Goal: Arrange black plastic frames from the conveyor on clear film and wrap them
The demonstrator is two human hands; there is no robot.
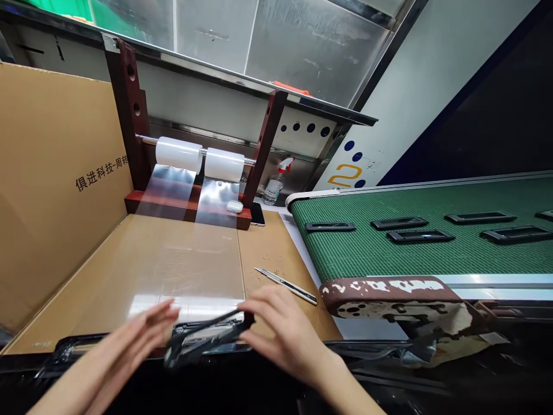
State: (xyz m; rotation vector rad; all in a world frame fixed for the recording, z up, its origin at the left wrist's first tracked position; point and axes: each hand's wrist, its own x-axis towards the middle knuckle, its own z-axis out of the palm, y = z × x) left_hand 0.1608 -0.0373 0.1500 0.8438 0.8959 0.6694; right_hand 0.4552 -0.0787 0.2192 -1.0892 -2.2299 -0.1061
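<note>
My right hand (280, 328) grips the right end of a black plastic frame part (203, 340) at the near edge of the brown work surface (129, 271). My left hand (133, 340) is blurred, its fingers stretched out against the left end of the part. The part lies on the end of a clear film sheet (190, 271) drawn down from two white film rolls (199, 158) on a dark red stand (129, 109).
A thin metal knife (286, 284) lies right of the film. A green conveyor belt (410, 248) carries several black frame parts (330, 226) at the right. A cardboard wall (52, 173) stands at the left. A spray bottle (276, 184) stands behind the rolls.
</note>
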